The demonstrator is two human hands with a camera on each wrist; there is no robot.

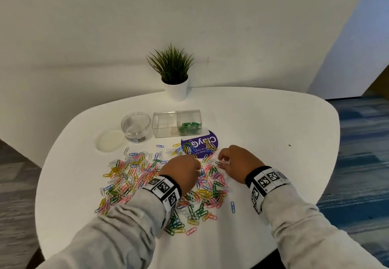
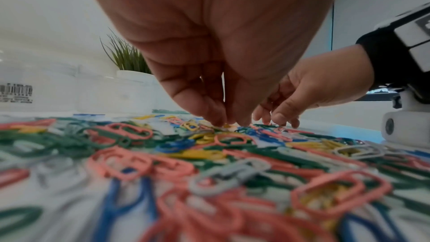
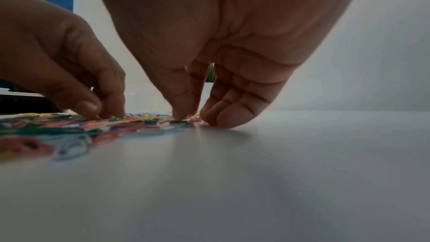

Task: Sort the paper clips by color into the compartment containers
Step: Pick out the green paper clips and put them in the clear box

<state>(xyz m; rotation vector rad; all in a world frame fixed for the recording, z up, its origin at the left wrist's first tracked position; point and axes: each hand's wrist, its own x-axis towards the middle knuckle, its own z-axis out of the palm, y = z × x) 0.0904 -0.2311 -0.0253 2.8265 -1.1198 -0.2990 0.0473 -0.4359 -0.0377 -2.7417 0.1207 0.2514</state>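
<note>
A wide pile of mixed paper clips [image 1: 151,176] in pink, yellow, green, blue and white covers the middle of the white table [image 1: 273,134]. Behind it stands a clear two-compartment box [image 1: 165,125]: green clips [image 1: 189,126] lie in its right half and the left half holds nothing. My left hand [image 1: 194,163] reaches down on the pile's far side, thumb and fingertips [image 2: 218,120] pinched together on a yellowish clip [image 2: 227,126]. My right hand [image 1: 221,162] pinches at the pile's right edge, thumb and forefinger [image 3: 184,115] closed on a clip whose colour I cannot make out.
A round clear jar [image 1: 136,126] and its lid [image 1: 109,141] sit left of the box. A purple sticker [image 1: 213,139] with a few clips on it lies in front of the box. A potted plant [image 1: 175,75] stands at the wall. One blue clip [image 1: 232,206] lies apart.
</note>
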